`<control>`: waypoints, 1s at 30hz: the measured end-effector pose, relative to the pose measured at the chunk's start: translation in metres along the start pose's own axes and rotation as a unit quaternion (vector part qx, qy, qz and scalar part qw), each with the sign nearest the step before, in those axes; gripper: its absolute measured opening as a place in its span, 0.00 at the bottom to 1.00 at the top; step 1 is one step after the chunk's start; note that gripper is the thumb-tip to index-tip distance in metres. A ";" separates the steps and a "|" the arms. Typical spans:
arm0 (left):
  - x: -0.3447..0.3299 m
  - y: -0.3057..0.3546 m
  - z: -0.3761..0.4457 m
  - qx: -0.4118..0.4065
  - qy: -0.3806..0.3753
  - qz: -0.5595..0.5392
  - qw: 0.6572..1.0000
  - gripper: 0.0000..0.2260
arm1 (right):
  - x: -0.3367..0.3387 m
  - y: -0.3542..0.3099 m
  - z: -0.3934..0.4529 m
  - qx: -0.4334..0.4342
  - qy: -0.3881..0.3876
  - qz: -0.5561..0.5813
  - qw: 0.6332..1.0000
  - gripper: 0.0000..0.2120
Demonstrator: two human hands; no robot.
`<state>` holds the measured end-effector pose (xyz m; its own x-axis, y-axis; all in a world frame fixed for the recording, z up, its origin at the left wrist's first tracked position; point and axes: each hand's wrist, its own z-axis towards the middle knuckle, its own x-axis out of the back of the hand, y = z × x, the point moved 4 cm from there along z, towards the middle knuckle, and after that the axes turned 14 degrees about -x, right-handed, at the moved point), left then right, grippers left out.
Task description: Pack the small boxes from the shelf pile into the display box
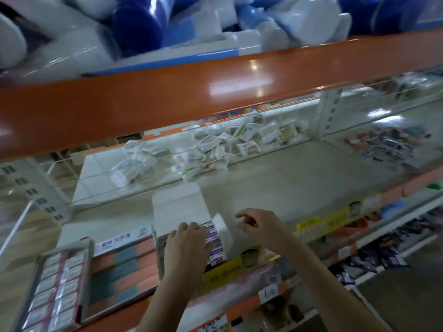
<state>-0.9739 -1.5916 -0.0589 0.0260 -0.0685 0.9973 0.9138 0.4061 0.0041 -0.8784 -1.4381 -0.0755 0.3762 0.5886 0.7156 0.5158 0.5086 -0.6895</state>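
Head view, low centre of the frame: the display box [182,209], white card with its lid flap standing up behind, sits at the front edge of the shelf [275,173]; a row of small boxes [217,245] with blue and red print shows inside it, near its right wall; the left hand [185,245] lies palm down over the box with fingers bent onto the packed row, pressing rather than clearly gripping any one piece; the right hand [259,226] hovers just right of the box, fingers loosely curled and holding nothing. Upper centre, behind a wire divider, lies the loose pile of small packets [215,144], well apart from both hands; at lower left a second carton [57,283], already filled in two neat rows, rests beside a block of pink and grey stock [119,271].

Judging by look, the small boxes are light, stiff card, easily crushed at the corners and somewhat slick if film-wrapped; each is best taken by its two long sides between thumb and fingertips and slid in edgewise; the display box itself seems thin and flexible, so its side wall wants steadying while the row is tightened.
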 end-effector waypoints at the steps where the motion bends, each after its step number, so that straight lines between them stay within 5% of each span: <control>1: 0.006 0.003 0.007 -0.013 0.009 0.000 1.000 0.13 | 0.008 0.005 0.000 -0.007 0.012 -0.012 1.000 0.13; 7: 0.034 0.070 0.083 -0.125 0.085 -0.042 0.988 0.14 | 0.078 0.052 -0.002 -0.035 0.102 -0.135 0.985 0.17; 14: 0.023 0.209 0.183 -0.247 0.070 -0.058 0.965 0.15 | 0.180 0.144 -0.002 -0.129 0.146 -0.272 0.942 0.22; 23: -0.001 0.384 0.292 -0.293 0.060 -0.077 0.951 0.16 | 0.306 0.280 -0.006 -0.207 0.163 -0.250 0.932 0.22; 30: -0.021 0.443 0.366 -0.304 0.064 -0.059 0.949 0.13 | 0.368 0.361 0.020 -0.237 0.149 -0.212 0.936 0.21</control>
<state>-0.7182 -1.0771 -0.0516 -0.0776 -0.2067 0.9753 0.9773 -0.2094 0.0334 -0.5692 -1.0250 -0.0634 0.2220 0.1604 0.9618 0.9247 0.2783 -0.2598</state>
